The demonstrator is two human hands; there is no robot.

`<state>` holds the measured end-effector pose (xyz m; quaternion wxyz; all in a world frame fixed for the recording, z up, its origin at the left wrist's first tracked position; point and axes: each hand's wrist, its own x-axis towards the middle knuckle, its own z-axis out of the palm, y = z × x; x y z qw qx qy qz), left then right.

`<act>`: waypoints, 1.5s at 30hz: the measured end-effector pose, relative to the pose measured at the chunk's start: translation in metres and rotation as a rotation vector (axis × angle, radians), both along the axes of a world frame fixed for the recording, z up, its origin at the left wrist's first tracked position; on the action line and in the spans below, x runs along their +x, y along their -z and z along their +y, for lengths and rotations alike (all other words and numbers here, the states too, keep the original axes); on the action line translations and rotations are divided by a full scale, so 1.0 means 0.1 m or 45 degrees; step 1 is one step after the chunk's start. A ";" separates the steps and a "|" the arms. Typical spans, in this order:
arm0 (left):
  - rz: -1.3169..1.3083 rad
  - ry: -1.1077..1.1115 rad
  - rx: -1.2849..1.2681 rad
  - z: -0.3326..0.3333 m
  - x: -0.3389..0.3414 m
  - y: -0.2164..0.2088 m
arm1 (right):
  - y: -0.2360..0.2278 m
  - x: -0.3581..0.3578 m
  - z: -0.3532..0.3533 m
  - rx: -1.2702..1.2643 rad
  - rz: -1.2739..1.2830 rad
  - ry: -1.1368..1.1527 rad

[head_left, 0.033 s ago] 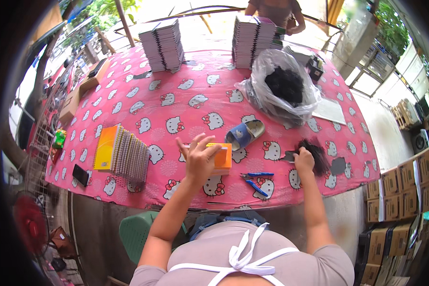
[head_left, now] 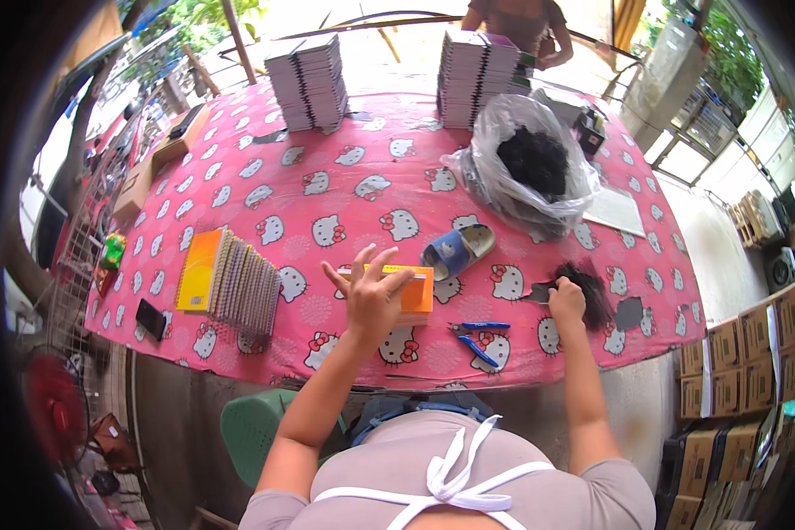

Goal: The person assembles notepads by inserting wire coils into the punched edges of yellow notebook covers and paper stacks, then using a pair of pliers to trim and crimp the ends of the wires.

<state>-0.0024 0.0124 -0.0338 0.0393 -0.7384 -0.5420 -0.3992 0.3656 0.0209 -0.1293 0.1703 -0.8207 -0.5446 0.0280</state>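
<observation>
My left hand (head_left: 373,296) rests with spread fingers on an orange notebook (head_left: 418,299) that lies on the pink patterned tablecloth (head_left: 327,185), pinning its left end. My right hand (head_left: 566,301) is closed on a small pile of black pieces (head_left: 595,296) near the table's right front. Between the hands lie blue-handled pliers (head_left: 475,339), and a blue sandal (head_left: 458,250) sits just beyond the notebook.
A clear plastic bag of black pieces (head_left: 532,168) stands at the back right. Two tall notebook stacks (head_left: 309,81) (head_left: 477,78) sit at the far edge by another person (head_left: 517,22). Spiral notebooks (head_left: 230,283) and a phone (head_left: 150,319) lie at the left. Cardboard boxes (head_left: 751,353) stand at the right.
</observation>
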 end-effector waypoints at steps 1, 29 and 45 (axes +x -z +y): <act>-0.041 -0.011 -0.049 -0.03 -0.01 0.01 | -0.10 -0.09 0.01 0.027 0.003 -0.044; -0.230 0.004 -0.171 -0.05 -0.16 0.16 | -1.05 -1.99 0.07 0.288 0.647 -1.161; -0.299 0.020 -0.293 -0.02 -0.15 0.16 | -1.00 -1.95 0.13 0.140 0.901 -1.153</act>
